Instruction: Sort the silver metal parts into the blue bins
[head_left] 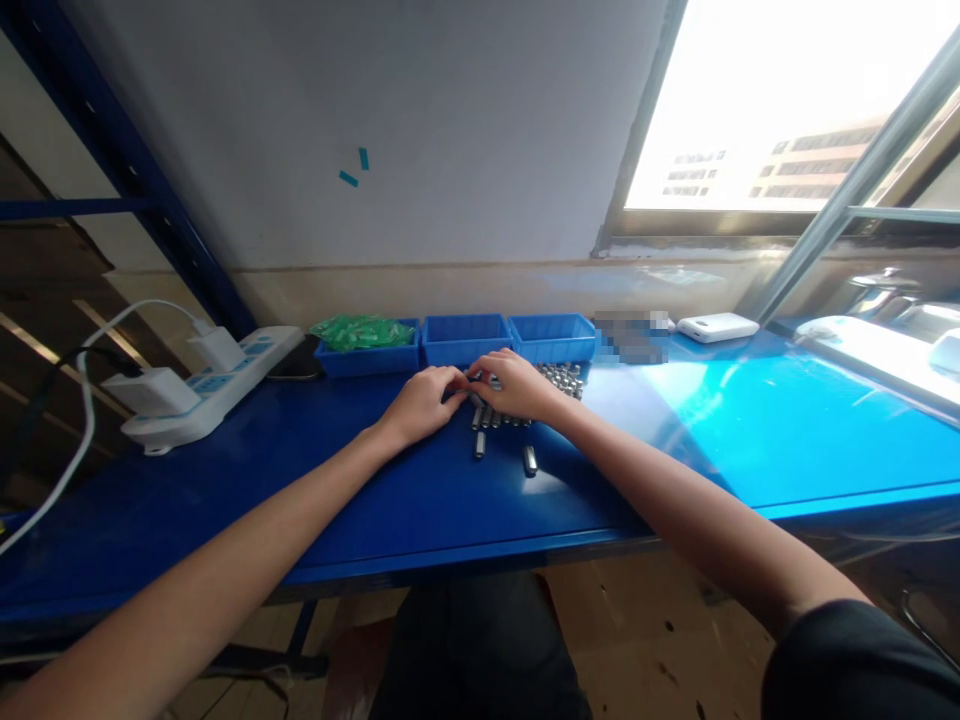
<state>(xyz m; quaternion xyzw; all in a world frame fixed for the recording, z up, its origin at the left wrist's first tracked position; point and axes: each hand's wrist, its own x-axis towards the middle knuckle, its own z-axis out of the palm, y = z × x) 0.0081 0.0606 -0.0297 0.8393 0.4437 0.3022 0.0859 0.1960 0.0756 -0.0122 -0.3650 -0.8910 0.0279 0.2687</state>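
My left hand [426, 405] and my right hand [514, 385] meet over a group of small metal cylinders [495, 418] on the blue table. Both hands are closed, thumbs and fingers pinched together with the tips almost touching; whatever they pinch is too small and hidden to name. More short metal pieces [566, 378] lie crowded behind my right hand, partly covered by it. Nearer the front edge, one metal cylinder [480, 445] and another metal cylinder [530, 461] rest apart from the group.
Along the wall stand a blue bin with green plastic packets [366, 333] and two more blue bins [466, 350] [553, 348]. A white power strip [217, 385] with plugged-in chargers occupies the left. A white box-shaped device [718, 327] sits at the back right.
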